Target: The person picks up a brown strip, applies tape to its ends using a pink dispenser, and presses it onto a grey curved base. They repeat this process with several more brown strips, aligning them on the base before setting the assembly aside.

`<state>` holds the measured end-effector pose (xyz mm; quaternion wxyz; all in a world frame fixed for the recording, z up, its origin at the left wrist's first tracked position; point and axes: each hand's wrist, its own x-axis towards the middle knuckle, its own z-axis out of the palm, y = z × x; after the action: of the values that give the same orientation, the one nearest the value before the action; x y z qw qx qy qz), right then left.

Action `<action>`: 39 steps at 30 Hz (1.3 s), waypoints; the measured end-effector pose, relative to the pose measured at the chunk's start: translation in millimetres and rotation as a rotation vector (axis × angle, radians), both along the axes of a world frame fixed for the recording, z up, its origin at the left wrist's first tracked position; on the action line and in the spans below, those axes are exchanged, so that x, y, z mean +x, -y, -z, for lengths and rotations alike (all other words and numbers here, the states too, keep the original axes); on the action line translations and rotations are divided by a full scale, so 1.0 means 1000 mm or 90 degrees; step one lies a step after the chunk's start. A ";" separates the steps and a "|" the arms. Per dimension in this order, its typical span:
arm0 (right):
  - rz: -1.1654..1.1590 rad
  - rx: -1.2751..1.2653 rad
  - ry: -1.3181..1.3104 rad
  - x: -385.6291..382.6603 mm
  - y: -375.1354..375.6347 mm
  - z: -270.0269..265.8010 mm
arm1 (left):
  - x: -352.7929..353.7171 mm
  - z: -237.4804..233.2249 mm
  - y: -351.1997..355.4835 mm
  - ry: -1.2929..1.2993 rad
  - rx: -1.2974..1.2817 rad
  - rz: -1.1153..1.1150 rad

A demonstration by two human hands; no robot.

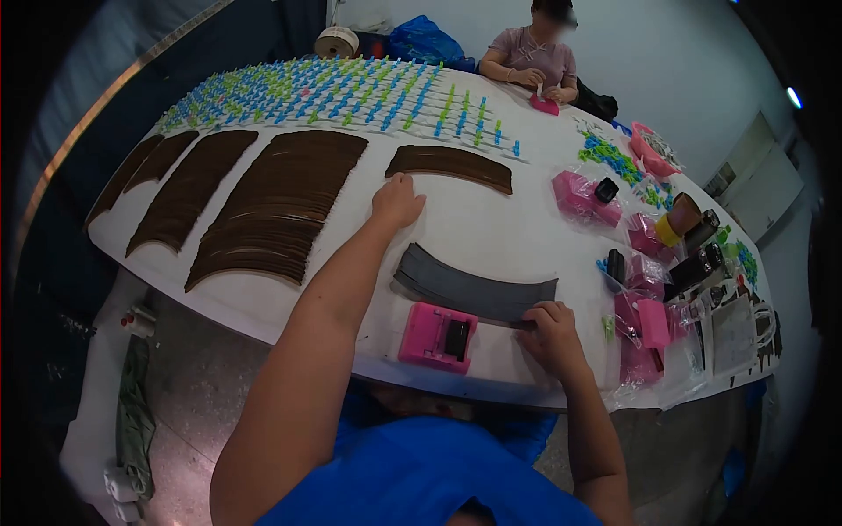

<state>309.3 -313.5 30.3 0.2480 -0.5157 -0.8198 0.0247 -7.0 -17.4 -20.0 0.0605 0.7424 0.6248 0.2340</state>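
My left hand (400,203) reaches forward with its fingers bent together at the near left end of a short row of dark brown curved strips (452,165). Closer to me lies a fanned row of dark grey curved strips (474,285). At its lower right end, my right hand (554,337) has its fingers curled in a pinch on the edge of a grey strip. Left of that hand sits a pink box with a black roller (438,338). My fingers partly hide what they touch.
Larger rows of brown strips (279,206) cover the left side. Behind them stand many blue and green clips (307,92) in lines. Pink boxes (583,195), dark jars (697,267) and plastic wrap crowd the right. Across the table a person (535,66) handles a pink box.
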 end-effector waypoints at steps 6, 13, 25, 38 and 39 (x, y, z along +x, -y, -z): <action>0.026 0.124 0.010 0.011 -0.001 0.028 | -0.004 -0.022 0.030 -0.032 -0.068 0.020; 0.012 0.179 0.033 0.010 -0.006 0.024 | -0.007 -0.054 0.120 0.056 0.039 0.189; -0.090 0.091 -0.144 -0.049 0.004 -0.068 | 0.042 -0.109 0.250 0.084 0.201 0.460; -0.168 -0.114 -0.187 -0.074 -0.009 -0.037 | -0.004 -0.156 0.246 -0.234 0.249 0.548; -0.187 -0.104 -0.197 -0.076 -0.011 -0.033 | -0.003 -0.160 0.248 -0.270 0.248 0.548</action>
<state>233.2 -302.6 63.0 0.3219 -0.3996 -0.8333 0.2056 -10.3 -265.2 139.8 -0.1157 0.9609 0.2061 0.1445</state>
